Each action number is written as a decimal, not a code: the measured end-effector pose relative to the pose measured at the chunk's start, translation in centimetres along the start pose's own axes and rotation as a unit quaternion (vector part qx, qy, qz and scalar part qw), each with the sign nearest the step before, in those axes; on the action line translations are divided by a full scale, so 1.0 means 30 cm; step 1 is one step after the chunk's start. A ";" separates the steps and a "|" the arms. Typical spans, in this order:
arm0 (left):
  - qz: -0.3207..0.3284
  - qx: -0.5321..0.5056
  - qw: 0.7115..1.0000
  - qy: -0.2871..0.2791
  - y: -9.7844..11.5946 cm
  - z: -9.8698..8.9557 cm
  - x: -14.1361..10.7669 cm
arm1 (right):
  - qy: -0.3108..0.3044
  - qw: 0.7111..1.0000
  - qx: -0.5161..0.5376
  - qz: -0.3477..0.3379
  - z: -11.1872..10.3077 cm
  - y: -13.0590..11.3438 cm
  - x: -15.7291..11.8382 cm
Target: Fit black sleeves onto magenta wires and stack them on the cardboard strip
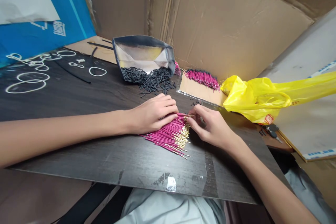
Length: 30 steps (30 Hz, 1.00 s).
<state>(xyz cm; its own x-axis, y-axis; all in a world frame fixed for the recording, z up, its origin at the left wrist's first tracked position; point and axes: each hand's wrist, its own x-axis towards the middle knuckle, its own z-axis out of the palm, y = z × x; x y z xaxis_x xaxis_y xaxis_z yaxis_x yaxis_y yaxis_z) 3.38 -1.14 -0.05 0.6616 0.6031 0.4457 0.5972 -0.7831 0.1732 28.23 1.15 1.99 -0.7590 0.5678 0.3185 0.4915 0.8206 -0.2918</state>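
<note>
A fan of magenta wires with gold-coloured metal ends lies on the dark table. My left hand rests over the upper left part of the wires, its fingers bent together and hiding some of them. At the wires' top right end, my right hand pinches with thumb and forefinger at the metal tip of a wire. Whether a black sleeve is also between those fingertips is too small to make out. Beyond my hands, short black tube pieces spill from an open folded box.
Finished-looking magenta wires with black ends lie on a cardboard sheet. A yellow plastic bag sits at the right. White rubber bands are scattered at the left. Keys lie near the right edge. Cardboard stands behind.
</note>
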 end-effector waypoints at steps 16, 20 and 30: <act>0.040 -0.011 0.999 0.009 -0.007 0.009 0.001 | 0.075 0.994 0.055 -0.065 0.022 -0.021 -0.007; 0.039 -0.013 0.999 0.009 -0.007 0.009 -0.001 | 0.081 0.992 0.066 -0.064 0.022 -0.032 -0.009; 0.044 -0.001 0.997 0.066 0.013 -0.003 -0.002 | 0.095 0.989 0.117 -0.001 0.034 -0.049 -0.007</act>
<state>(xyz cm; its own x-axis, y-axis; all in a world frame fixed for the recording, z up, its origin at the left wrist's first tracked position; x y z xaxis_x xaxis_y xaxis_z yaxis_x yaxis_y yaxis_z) 3.54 -1.51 0.07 0.6458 0.5071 0.5708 0.5387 -0.8324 0.1299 27.22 -0.23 1.42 -0.6550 0.5871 0.4758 0.3610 0.7962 -0.4855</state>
